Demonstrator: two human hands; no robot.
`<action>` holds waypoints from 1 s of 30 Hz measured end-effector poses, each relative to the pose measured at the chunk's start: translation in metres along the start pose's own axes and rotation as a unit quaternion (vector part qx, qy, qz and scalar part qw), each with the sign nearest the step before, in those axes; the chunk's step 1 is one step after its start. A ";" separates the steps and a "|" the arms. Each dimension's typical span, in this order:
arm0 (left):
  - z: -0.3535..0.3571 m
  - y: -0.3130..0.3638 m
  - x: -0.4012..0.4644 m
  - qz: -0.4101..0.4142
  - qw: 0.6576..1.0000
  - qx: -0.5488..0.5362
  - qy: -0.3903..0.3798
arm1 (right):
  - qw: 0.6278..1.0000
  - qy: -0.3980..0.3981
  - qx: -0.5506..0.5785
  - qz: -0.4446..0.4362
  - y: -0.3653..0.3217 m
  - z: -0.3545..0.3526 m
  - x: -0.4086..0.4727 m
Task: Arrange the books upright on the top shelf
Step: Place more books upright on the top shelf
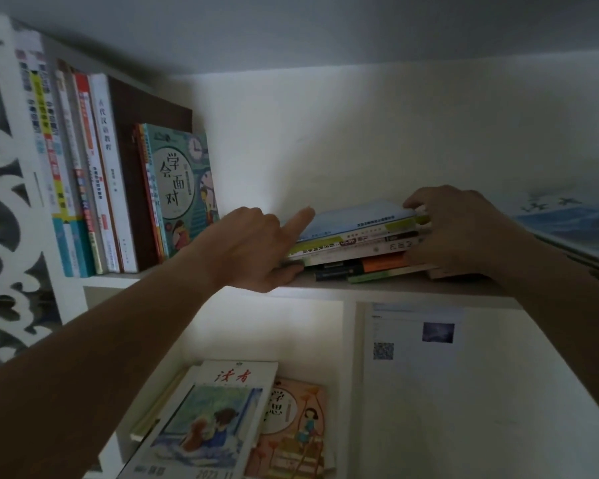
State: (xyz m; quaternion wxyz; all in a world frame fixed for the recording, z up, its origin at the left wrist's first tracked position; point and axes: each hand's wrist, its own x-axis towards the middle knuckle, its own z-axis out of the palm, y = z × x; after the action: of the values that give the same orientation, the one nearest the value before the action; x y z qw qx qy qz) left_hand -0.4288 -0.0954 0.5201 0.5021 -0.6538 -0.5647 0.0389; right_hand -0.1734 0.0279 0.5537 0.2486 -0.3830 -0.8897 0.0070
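On the white top shelf board (325, 288) I see a flat stack of books (357, 245), its spines facing me and its front edge close to the shelf lip. My left hand (253, 250) grips the stack's left end: the index finger lies straight along the pale blue top cover (357, 216), the thumb tucks under the lower books, and the other fingers curl. My right hand (464, 229) clamps the right end, fingertips hooked over the top cover's far corner and the palm against the spines. Between the stack and the upright row of books (94, 188) at the left lies a bare stretch of shelf, backed by a white wall (360, 133); the row's outermost book, a teal illustrated children's book (182, 188), leans slightly and shows the characters 学会面对. A white spine (109, 167) in the row carries vertical Chinese print too blurred to read surely. To the right of the stack, a second flat pile with a blue-and-white cover (574, 223) rests near my right wrist. A white fretwork panel (4, 202) bounds the row at far left. Below, a magazine titled 读者 (208, 420) overlaps a pink illustrated book (291, 430), and a white sheet with a QR code (412, 340) stands beside them.
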 end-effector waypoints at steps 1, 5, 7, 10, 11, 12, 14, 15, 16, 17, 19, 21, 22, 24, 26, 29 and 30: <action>0.000 0.000 0.000 -0.005 1.000 -0.003 -0.005 | 1.000 0.000 -0.009 -0.007 -0.002 0.000 0.001; 0.005 -0.004 -0.002 -0.022 1.000 -0.008 0.005 | 0.996 0.054 -0.045 -0.060 0.001 -0.005 0.008; 0.011 -0.002 -0.006 -0.071 0.997 -0.025 0.022 | 0.980 0.157 -0.030 -0.116 0.007 -0.005 0.016; 0.011 0.008 -0.010 -0.213 0.973 -0.071 0.044 | 0.941 0.272 0.046 -0.193 -0.007 -0.005 0.038; 0.010 0.011 -0.011 -0.265 0.959 -0.089 0.049 | 0.928 0.298 0.073 -0.211 -0.017 -0.005 0.049; 0.010 0.011 -0.010 -0.310 0.943 -0.108 0.049 | 0.919 0.316 0.096 -0.214 -0.030 -0.004 0.061; 0.009 0.010 -0.010 -0.383 0.910 -0.146 0.068 | 0.923 0.314 0.132 -0.179 -0.062 0.001 0.082; 0.010 0.009 -0.011 -0.408 0.895 -0.158 0.089 | 0.931 0.293 0.160 -0.147 -0.078 0.005 0.092; 0.011 0.009 -0.012 -0.428 0.882 -0.163 0.108 | 0.937 0.259 0.208 -0.112 -0.092 0.011 0.098; 0.013 0.008 -0.013 -0.444 0.873 -0.161 0.122 | 0.935 0.212 0.272 -0.080 -0.105 0.018 0.103; 0.017 0.010 -0.014 -0.471 0.858 -0.146 0.142 | 0.914 0.105 0.391 -0.032 -0.127 0.036 0.111; 0.019 0.009 -0.012 -0.506 0.837 -0.143 0.153 | 0.889 0.046 0.454 -0.034 -0.146 0.047 0.115; 0.020 0.007 -0.013 -0.523 0.825 -0.146 0.157 | 0.878 0.033 0.476 -0.050 -0.154 0.052 0.119; 0.022 0.002 -0.019 -0.546 0.805 -0.158 0.171 | 0.851 -0.011 0.520 -0.076 -0.167 0.062 0.123; 0.024 -0.005 -0.028 -0.570 0.782 -0.174 0.180 | 0.835 -0.080 0.536 -0.094 -0.178 0.073 0.122; 0.030 -0.017 -0.043 -0.560 0.786 -0.174 0.195 | 0.858 -0.106 0.486 -0.128 -0.188 0.095 0.118; 0.031 -0.020 -0.047 -0.546 0.795 -0.175 0.200 | 0.867 -0.104 0.473 -0.117 -0.190 0.098 0.113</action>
State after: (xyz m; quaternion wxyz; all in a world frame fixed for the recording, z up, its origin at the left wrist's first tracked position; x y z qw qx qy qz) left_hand -0.4788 -0.1154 0.4943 0.4187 -0.3071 -0.7118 -0.4731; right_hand -0.4120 -0.0115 0.5559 0.3046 -0.1097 -0.8390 0.4373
